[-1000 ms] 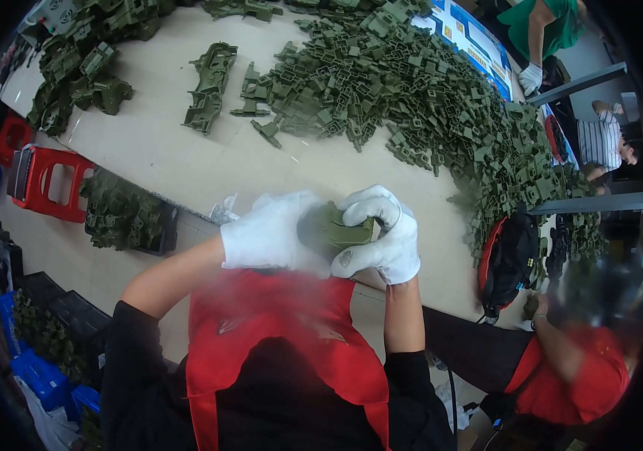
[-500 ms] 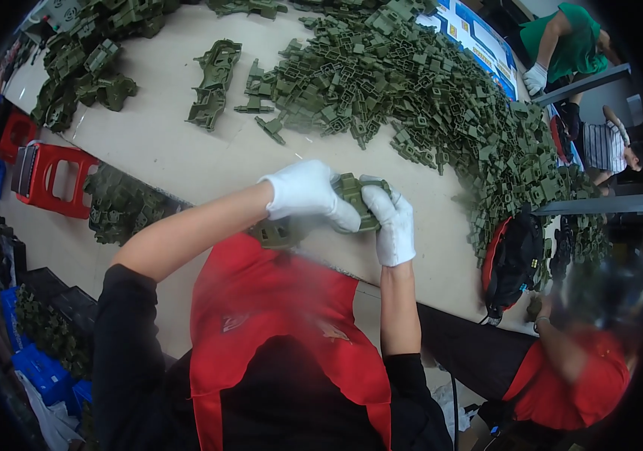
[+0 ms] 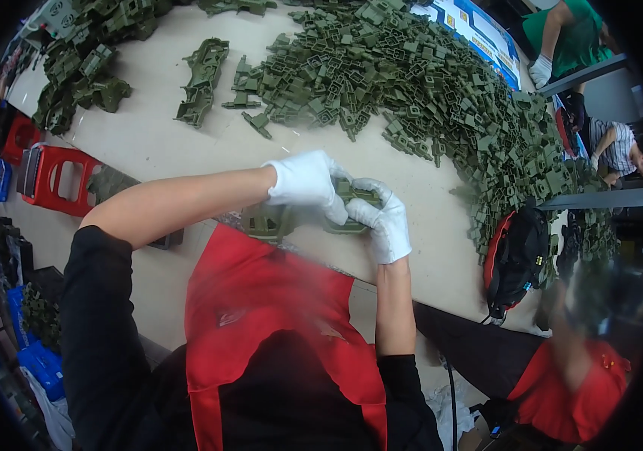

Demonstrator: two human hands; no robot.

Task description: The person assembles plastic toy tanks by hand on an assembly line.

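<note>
The left hand [image 3: 305, 179], white-gloved, was just inside the table's [image 3: 149, 135] near edge, its fingers bent toward the right hand [image 3: 389, 229], which curled opposite with its thumb turned inward. The left elbow was bent wide, its forearm [image 3: 186, 201] slanting rightward; the right forearm [image 3: 395, 308] ran nearly straight out from the body.

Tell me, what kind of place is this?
Probably a factory workroom. There's a huge heap of green, plastic-looking parts on the table, the person's left hand and right hand are white-gloved, and a co-worker in red is close by.
</note>
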